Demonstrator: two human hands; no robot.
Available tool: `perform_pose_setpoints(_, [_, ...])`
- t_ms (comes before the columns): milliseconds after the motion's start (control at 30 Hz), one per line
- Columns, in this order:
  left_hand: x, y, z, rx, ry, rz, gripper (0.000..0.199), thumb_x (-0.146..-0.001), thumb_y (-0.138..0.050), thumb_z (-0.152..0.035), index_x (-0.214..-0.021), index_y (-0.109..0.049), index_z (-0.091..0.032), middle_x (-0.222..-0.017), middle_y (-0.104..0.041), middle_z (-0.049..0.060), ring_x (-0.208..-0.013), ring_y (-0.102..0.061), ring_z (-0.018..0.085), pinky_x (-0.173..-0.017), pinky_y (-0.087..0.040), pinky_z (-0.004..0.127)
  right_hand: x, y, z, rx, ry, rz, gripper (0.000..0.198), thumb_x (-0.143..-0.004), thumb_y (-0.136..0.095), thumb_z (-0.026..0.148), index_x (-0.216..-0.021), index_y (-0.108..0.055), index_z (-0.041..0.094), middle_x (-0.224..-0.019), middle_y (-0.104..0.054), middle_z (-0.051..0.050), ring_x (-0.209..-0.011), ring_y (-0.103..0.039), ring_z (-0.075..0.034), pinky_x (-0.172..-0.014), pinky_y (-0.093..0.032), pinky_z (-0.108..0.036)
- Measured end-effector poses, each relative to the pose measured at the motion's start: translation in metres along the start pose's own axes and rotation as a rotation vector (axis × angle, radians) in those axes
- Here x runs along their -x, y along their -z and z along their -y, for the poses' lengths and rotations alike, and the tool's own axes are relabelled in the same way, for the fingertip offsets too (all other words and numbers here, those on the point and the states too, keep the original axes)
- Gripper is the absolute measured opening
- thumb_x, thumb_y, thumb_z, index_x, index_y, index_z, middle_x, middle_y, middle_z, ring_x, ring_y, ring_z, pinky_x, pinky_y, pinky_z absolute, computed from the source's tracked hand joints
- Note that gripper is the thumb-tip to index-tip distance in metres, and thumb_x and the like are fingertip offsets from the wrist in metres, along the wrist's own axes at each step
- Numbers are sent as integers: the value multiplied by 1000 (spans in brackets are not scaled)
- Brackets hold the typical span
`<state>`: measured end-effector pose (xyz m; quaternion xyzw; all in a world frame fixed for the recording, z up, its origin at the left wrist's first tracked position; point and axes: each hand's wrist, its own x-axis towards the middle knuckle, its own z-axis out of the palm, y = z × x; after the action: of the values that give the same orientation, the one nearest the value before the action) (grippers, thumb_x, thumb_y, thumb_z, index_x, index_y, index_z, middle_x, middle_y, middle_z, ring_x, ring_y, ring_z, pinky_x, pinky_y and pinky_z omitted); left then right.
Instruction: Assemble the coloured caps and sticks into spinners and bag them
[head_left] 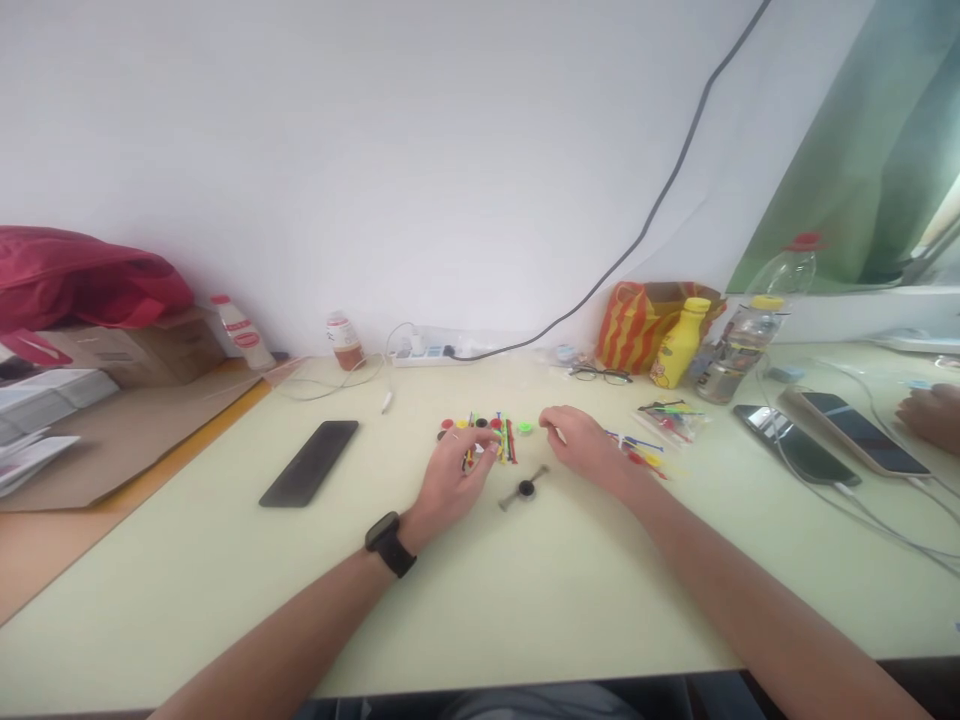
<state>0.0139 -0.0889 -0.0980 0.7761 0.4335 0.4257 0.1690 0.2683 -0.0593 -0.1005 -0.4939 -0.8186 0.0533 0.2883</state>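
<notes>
Left hand (454,475): half open above the pieces (512,441), fingers bent, thumb close to forefinger; impossible to tell whether touching, pinching or just hovering.
Right hand (581,440): more closed, fingers curled in, thumb near forefinger; grip on any small part impossible to tell.
Pieces: clustered on the table (525,610) at about 1 o'clock from the left hand; coloured discs and thin sticks in red, yellow, green, blue and black, partly covered by left fingers, too small and blurred to count.
Green disc (526,428): at 9 o'clock from the right hand, just beside the fingertips.
Bar (526,489): slanted on the table between both hands, at 3 o'clock from the left, 8 o'clock from the right; black disc at its middle, fine detail blurred.
Second pile (651,459): at about 3 o'clock from the right hand, partly hidden behind wrist and forearm.
Bag (679,423): clear, just beyond the second pile; contents jumbled, hard to make out.
Watch (391,545): black, on the left wrist.
Phone (309,463): dark, at 9 o'clock from the left hand, well apart.
Forearms: cut off by the bottom edge, left toward 7 o'clock, right toward 5.
Co-worker's hand (930,415): far off at 3 o'clock, cut off by the picture's edge.
</notes>
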Motion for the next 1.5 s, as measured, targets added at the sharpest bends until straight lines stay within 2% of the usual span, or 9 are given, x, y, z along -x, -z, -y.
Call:
perform_pose_setpoints(233, [0,0,0,-10,-26,10,15,-101,-60,-34,-103,-72,-25,-95,-74,4,-89,-63,22,-81,-50,37,0,14,-13,46,-43,-4,21,-82,-48,5,-88,-58,23,-89,-68,-6,-86,-59,-24,-78,-40,-34])
perform_pose_setpoints(567, [0,0,0,-14,-49,34,13,-101,-60,-31,-100,-72,-26,-91,-73,3,-89,-63,22,-80,-49,37,4,35,-10,-20,-31,42,15,-78,-50,8,-77,-55,23,-79,-66,-2,-74,-58,-19,-71,-40,-30])
perform_pose_setpoints(700, [0,0,-2,-14,-44,39,12,-100,-61,-31,-99,-72,-26,-92,-73,2,-89,-63,22,-81,-49,37,4,47,-7,-67,-51,6,15,-81,-49,11,-83,-59,22,-82,-68,-3,-74,-59,-19,-67,-41,-30])
perform_pose_setpoints(800, [0,0,-2,-15,-45,38,12,-100,-61,-30,-99,-72,-26,-91,-73,2,-89,-63,22,-80,-49,37,3,53,-1,-201,-88,-23,17,-82,-50,14,-90,-63,22,-88,-71,-3,-79,-62,-20,-66,-43,-29])
perform_pose_setpoints(900, [0,0,-1,-18,-52,39,13,-100,-61,-30,-100,-73,-26,-91,-73,3,-89,-63,22,-80,-49,37,2,53,7,-335,-88,-4,17,-81,-49,16,-87,-64,22,-87,-70,-3,-80,-62,-20,-66,-44,-28])
perform_pose_setpoints(1000, [-1,0,0,-17,-51,34,13,-100,-61,-31,-100,-72,-25,-92,-73,3,-89,-62,22,-79,-49,37,2,51,16,-369,-62,35,16,-83,-46,15,-83,-61,22,-80,-66,-1,-75,-58,-19,-66,-42,-29])
perform_pose_setpoints(1267, [0,-1,0,-7,-57,28,12,-100,-62,-29,-98,-73,-24,-92,-73,2,-88,-61,21,-82,-47,36,8,48,36,-312,48,171,13,-81,-47,11,-78,-52,23,-78,-60,2,-74,-54,-17,-71,-40,-29])
perform_pose_setpoints(1500, [-1,-1,0,-3,-100,42,12,-100,-62,-25,-96,-73,-24,-88,-72,1,-89,-62,21,-84,-47,36,12,47,44,-208,74,167,12,-77,-58,12,-77,-52,23,-77,-59,2,-75,-54,-17,-77,-42,-30])
